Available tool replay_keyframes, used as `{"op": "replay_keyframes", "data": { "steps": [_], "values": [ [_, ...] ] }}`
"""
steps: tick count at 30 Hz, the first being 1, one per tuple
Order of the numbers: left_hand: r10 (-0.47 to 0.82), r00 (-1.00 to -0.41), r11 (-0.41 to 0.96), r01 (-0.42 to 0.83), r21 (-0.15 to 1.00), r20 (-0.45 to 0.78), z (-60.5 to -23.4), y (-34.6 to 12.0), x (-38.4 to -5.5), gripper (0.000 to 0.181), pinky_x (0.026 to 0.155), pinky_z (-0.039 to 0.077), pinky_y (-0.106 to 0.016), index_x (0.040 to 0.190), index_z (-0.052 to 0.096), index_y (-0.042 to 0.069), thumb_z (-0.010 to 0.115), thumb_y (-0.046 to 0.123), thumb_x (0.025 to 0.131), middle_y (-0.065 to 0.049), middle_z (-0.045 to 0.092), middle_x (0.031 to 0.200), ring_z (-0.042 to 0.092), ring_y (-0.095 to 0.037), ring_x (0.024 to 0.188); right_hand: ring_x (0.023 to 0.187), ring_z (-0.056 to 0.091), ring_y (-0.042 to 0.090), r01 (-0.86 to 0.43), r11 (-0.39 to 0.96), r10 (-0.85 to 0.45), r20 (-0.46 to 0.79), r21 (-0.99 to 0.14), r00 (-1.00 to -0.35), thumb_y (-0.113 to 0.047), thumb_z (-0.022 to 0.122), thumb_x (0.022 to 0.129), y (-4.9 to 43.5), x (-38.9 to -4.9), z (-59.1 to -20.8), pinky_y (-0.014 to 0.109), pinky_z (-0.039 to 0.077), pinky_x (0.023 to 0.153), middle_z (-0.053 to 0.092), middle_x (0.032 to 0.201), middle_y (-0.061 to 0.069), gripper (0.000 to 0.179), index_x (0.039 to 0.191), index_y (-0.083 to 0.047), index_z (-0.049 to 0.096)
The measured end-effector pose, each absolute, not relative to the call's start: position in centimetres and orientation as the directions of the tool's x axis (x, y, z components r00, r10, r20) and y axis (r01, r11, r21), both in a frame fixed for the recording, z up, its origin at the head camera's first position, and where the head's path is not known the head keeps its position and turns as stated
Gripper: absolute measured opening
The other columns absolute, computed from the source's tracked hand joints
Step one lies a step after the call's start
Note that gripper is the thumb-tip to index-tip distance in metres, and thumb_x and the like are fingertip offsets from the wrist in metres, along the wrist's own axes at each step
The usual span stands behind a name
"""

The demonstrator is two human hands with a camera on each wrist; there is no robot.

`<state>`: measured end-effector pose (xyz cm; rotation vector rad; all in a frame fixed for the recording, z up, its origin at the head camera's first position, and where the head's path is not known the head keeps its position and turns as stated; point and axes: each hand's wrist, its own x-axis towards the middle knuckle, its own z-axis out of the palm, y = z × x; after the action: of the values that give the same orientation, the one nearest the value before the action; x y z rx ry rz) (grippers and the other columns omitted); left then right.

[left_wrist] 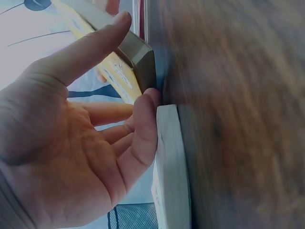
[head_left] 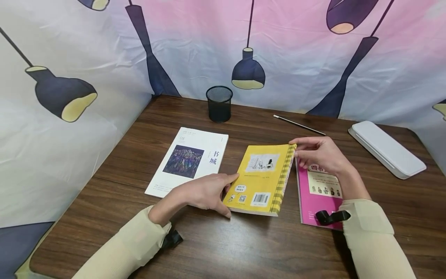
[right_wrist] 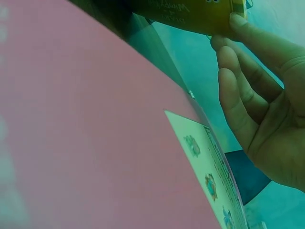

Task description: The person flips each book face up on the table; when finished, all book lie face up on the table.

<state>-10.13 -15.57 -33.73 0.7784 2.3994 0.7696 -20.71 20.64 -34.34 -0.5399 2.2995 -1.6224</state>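
Note:
A yellow book (head_left: 261, 174) with a checked spine lies tilted in the middle of the table, its spine side raised. At its top right corner, my right hand (head_left: 325, 155) pinches the spine end between thumb and fingers; the right wrist view shows the thumb (right_wrist: 267, 43) on the yellow cover. My left hand (head_left: 205, 192) holds the lower left corner, thumb at the bottom edge and fingers by the left side. In the left wrist view the curled fingers (left_wrist: 143, 129) sit between the yellow book and a white book's edge (left_wrist: 169, 162).
To the left lies a white book (head_left: 189, 155) with a dark picture. A pink book (head_left: 317, 205) lies partly beneath my right arm. Farther back stand a black mesh pen cup (head_left: 219, 104), a pencil (head_left: 299, 125) and a white case (head_left: 386, 149).

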Motion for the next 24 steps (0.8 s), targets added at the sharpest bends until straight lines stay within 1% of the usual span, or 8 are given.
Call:
{"op": "replay_keyframes", "data": {
  "steps": [4,9,12,15,17,19,22,24],
  "values": [
    [0.624,-0.729,0.709,0.377,0.596,-0.28,-33.7,-15.3,-9.9,0.118,0.08,0.046,-0.027,0.165,0.027,-0.004,0.097,0.03,0.075,0.001,0.059,0.103,0.053,-0.013,0.09,0.067,0.071,0.014,-0.144,0.277,-0.446,0.005,-0.95,-0.895,-0.004,0.076,0.096,20.6,-20.6,-34.2,0.032,0.063,0.062,0.08,0.091,0.0,0.03,0.123,-0.017,0.078],
    [0.608,-0.743,0.734,0.39,0.556,-0.281,-33.5,-15.0,-9.6,0.117,0.083,0.047,-0.03,0.165,0.028,-0.003,0.096,0.034,0.078,-0.002,0.061,0.112,0.052,-0.014,0.093,0.065,0.071,0.013,-0.147,0.253,-0.439,0.022,-0.956,-0.898,-0.003,0.077,0.095,20.6,-20.5,-33.9,0.031,0.063,0.061,0.08,0.09,0.007,0.028,0.12,-0.016,0.079],
    [0.589,-0.756,0.753,0.384,0.534,-0.286,-33.5,-15.0,-9.5,0.113,0.082,0.047,-0.03,0.165,0.029,0.0,0.094,0.036,0.081,-0.003,0.061,0.116,0.053,-0.014,0.093,0.066,0.071,0.013,-0.152,0.242,-0.433,0.034,-0.958,-0.901,-0.003,0.077,0.095,20.6,-20.4,-33.8,0.03,0.063,0.062,0.08,0.09,0.007,0.027,0.12,-0.013,0.079],
    [0.582,-0.759,0.763,0.388,0.516,-0.29,-33.4,-15.0,-9.4,0.107,0.08,0.047,-0.03,0.166,0.031,0.004,0.091,0.039,0.084,-0.002,0.061,0.118,0.054,-0.014,0.092,0.067,0.071,0.013,-0.153,0.229,-0.431,0.041,-0.961,-0.902,-0.002,0.077,0.095,20.5,-20.3,-33.7,0.03,0.063,0.062,0.08,0.09,0.003,0.027,0.12,-0.011,0.079],
    [0.591,-0.752,0.758,0.394,0.519,-0.292,-33.3,-15.1,-9.4,0.103,0.078,0.047,-0.028,0.166,0.032,0.006,0.089,0.039,0.086,-0.002,0.061,0.119,0.054,-0.014,0.091,0.068,0.072,0.013,-0.15,0.21,-0.427,0.048,-0.966,-0.903,-0.001,0.077,0.094,20.5,-20.2,-33.6,0.03,0.063,0.062,0.08,0.09,0.001,0.027,0.119,-0.012,0.079],
    [0.613,-0.737,0.737,0.405,0.541,-0.284,-33.1,-15.4,-9.5,0.098,0.075,0.047,-0.027,0.165,0.034,0.006,0.087,0.037,0.089,-0.004,0.062,0.12,0.054,-0.013,0.088,0.068,0.072,0.013,-0.145,0.18,-0.422,0.057,-0.973,-0.905,0.001,0.077,0.094,20.5,-20.2,-33.6,0.031,0.063,0.062,0.079,0.088,0.001,0.027,0.117,-0.013,0.079],
    [0.663,-0.705,0.684,0.434,0.586,-0.253,-32.6,-16.0,-9.7,0.086,0.071,0.048,-0.024,0.163,0.04,0.006,0.083,0.032,0.093,-0.008,0.064,0.124,0.056,-0.008,0.076,0.068,0.073,0.014,-0.136,0.135,-0.41,0.07,-0.981,-0.909,0.003,0.076,0.093,20.5,-20.2,-33.4,0.032,0.064,0.062,0.078,0.086,0.004,0.028,0.115,-0.014,0.08],
    [0.698,-0.684,0.64,0.466,0.611,-0.211,-32.4,-16.5,-10.0,0.076,0.069,0.049,-0.024,0.16,0.045,0.007,0.081,0.028,0.096,-0.009,0.067,0.123,0.055,-0.005,0.068,0.068,0.073,0.014,-0.139,0.114,-0.406,0.082,-0.984,-0.91,0.003,0.076,0.094,20.6,-20.2,-33.3,0.032,0.064,0.062,0.078,0.086,0.005,0.027,0.116,-0.013,0.079]
  ]
}}
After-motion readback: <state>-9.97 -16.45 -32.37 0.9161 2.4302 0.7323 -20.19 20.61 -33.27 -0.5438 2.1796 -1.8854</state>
